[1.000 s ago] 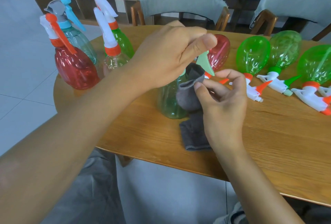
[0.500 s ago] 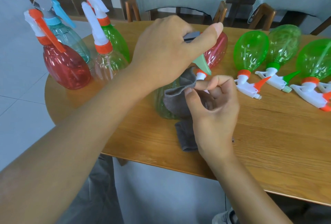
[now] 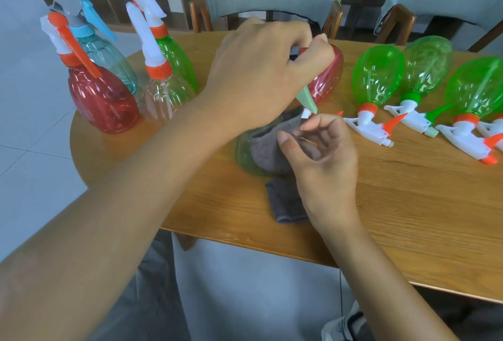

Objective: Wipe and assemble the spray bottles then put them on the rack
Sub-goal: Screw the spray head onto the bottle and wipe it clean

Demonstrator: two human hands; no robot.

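You are mid-wipe: left hand (image 3: 258, 73) grips the spray head (image 3: 306, 98), right hand (image 3: 318, 155) pinches the grey cloth (image 3: 268, 152) against the green bottle (image 3: 245, 150) near the table (image 3: 408, 218) front edge; next, rub downward.

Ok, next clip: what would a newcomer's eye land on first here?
Probably the two hands at the centre: the left hand grips the top of a pale green bottle while the right hand holds a grey cloth against it. Next, four upright bottles stand at the table's left end, and green bottles lie on the right.
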